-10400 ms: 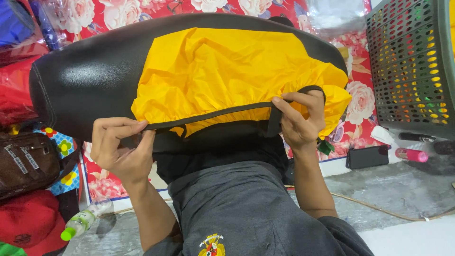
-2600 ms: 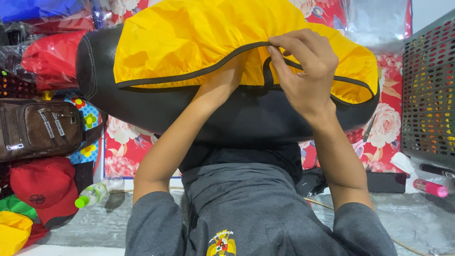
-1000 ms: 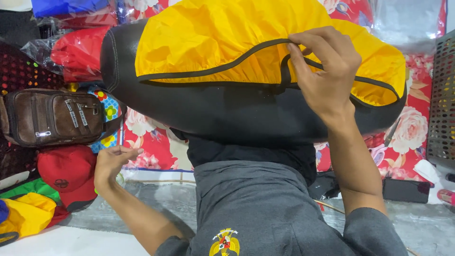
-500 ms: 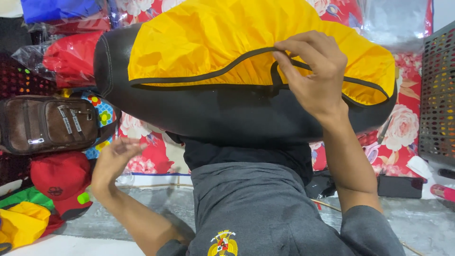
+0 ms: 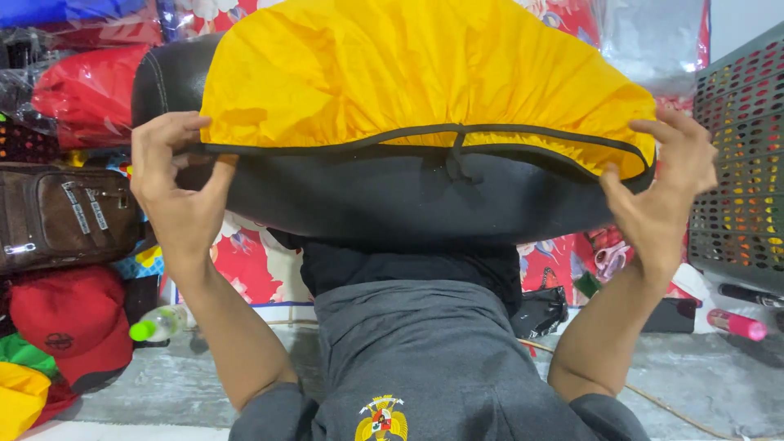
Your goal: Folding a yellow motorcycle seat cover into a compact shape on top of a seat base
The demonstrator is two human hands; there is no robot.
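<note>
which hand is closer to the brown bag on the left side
Left. The left hand grips the yellow cover edge just right of and above the brown bag. The right hand holds the cover's far end, beside the mesh basket.

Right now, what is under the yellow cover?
A black seat shows below the yellow cover, both hands at its black hem. The seat's top is hidden by the cover.

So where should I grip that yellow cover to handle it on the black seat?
Probably the yellow cover is best taken by its black elastic hem, pinched at both ends from the near side, where the left hand and right hand sit. The hem is a firm, gathered band running along the black seat; the fabric above is loose and wrinkled.
</note>
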